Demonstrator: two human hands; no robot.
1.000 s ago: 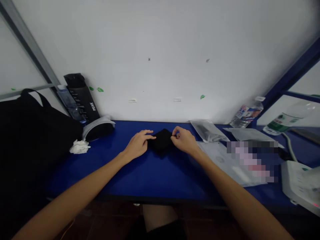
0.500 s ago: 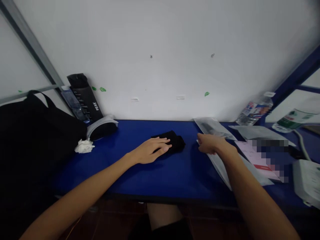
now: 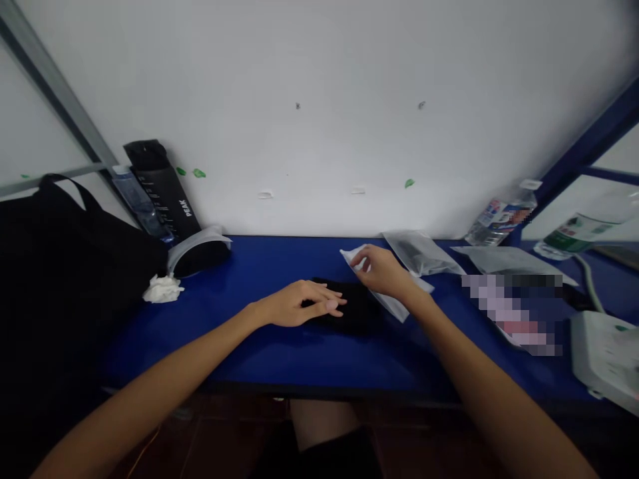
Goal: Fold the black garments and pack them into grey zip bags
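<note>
My left hand [image 3: 304, 303] lies with outstretched fingers on a folded black cloth item [image 3: 349, 309] on the blue table [image 3: 269, 359]; its exact kind is not clear. Above the cloth's right end, my right hand [image 3: 382, 269] pinches the edge of a translucent plastic bag [image 3: 394, 306]. One corner of that bag sticks out to the left past my fingertips, while its lower part hangs over the table beside the cloth. Whether the bag touches the cloth I cannot tell.
At left are a black bag [image 3: 64, 279], crumpled tissue [image 3: 164, 289], a black bottle [image 3: 162, 193] and a clear bottle [image 3: 142, 206]. Other plastic bags [image 3: 424, 253] lie at right, near a labelled bottle [image 3: 504, 216], a green-labelled bottle [image 3: 569, 233] and a white power strip [image 3: 604, 352].
My right hand has carried the plastic bag leftward from the right side of the table to the cloth. The black cloth looks flatter and wider; my left hand stays on it.
</note>
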